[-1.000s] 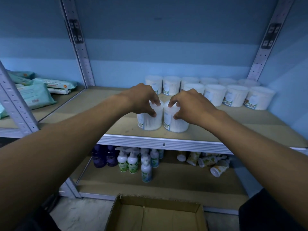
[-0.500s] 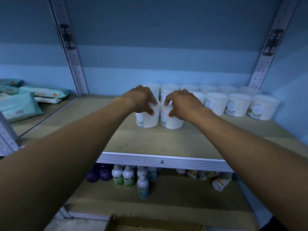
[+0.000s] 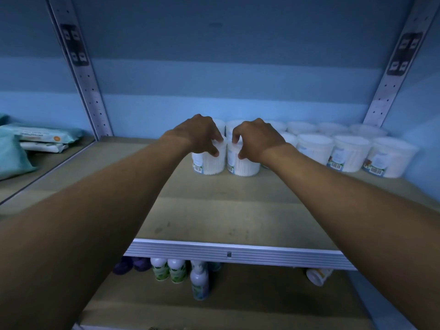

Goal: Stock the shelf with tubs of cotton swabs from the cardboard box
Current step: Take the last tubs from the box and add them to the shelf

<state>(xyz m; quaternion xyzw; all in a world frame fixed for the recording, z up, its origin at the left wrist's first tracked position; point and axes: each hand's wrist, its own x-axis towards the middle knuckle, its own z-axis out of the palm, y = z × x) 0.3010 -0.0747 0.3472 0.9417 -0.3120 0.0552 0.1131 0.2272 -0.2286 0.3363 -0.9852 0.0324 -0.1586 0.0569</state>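
Note:
Two white tubs of cotton swabs stand side by side on the wooden shelf [image 3: 214, 210], far in toward the back. My left hand [image 3: 200, 134] grips the left tub [image 3: 209, 163] from above, fingers curled over its lid. My right hand [image 3: 254, 138] grips the right tub [image 3: 242, 166] the same way. Both tubs sit just in front of a back row of tubs [image 3: 350, 156] that runs to the right upright. The cardboard box is out of view.
Grey perforated uprights [image 3: 90, 91] frame the bay. Teal wipe packs [image 3: 35, 136] lie on the neighbouring shelf at left. Pump bottles [image 3: 177, 270] and a tipped tube [image 3: 317, 276] sit on the lower shelf. A metal lip [image 3: 228, 253] edges the shelf front.
Both hands have pushed the two tubs deeper along the shelf, from near the front edge to the back row. The view has moved up and the cardboard box has dropped out of sight.

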